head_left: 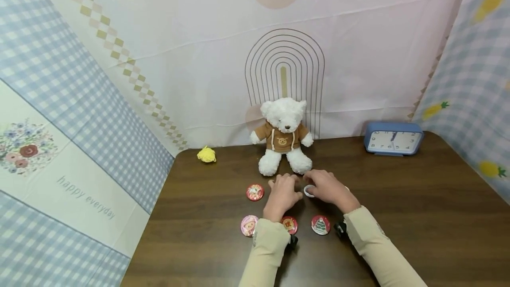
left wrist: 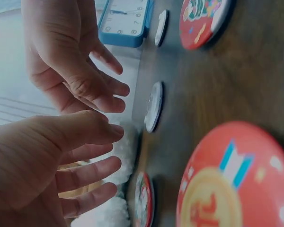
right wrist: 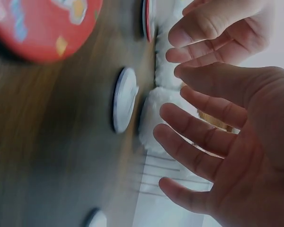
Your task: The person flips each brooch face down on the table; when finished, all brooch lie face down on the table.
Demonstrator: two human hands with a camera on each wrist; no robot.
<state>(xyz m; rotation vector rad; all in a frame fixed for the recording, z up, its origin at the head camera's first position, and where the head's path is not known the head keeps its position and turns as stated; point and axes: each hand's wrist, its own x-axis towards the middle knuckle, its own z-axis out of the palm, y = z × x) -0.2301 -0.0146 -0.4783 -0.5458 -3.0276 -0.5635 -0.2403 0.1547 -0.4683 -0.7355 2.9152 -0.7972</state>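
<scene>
My left hand (head_left: 282, 194) and right hand (head_left: 328, 187) hover close together over the table, holding nothing. Their fingers are spread and loosely bent, apart from the badges. Below the right fingers lies a white-faced button badge (right wrist: 125, 100), partly covered in the head view. Another white badge (left wrist: 161, 27) lies farther right, mostly behind the right hand in the head view. A red badge (head_left: 255, 192) is left of the left hand. Nearer me lie a pink badge (head_left: 249, 225), a red-and-gold badge (head_left: 289, 225) partly under the left sleeve, and a Christmas-tree badge (head_left: 320, 225).
A white teddy bear (head_left: 283, 134) in a brown hoodie sits just beyond the hands, against the back cloth. A blue alarm clock (head_left: 393, 138) stands at the back right. Yellow yarn (head_left: 206, 154) lies at the back left of the dark wooden table (head_left: 191, 242).
</scene>
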